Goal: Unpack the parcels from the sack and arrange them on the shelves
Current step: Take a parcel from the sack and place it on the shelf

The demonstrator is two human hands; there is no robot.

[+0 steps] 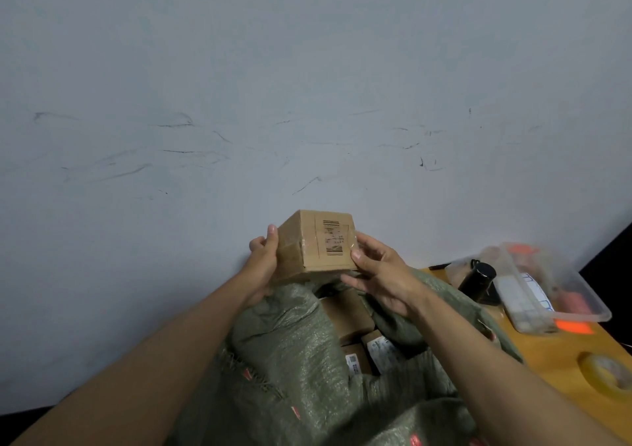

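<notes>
The green woven sack (301, 360) was laid open on the wooden surface (554, 356), with further parcels (349, 315) seen inside. Above its mouth, a cardboard parcel (318, 243) was held clamped between the left hand (263, 260) and right hand (383, 274), each grip curled around one side.

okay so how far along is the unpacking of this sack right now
Early, by the look of it. Done: nothing can be confirmed, since no shelves show in this view. In hand: one cardboard parcel is lifted above the green sack, gripped by the left hand and the right hand. Left: several more boxes sit in the sack's open mouth, and the held parcel is not yet shelved.
</notes>
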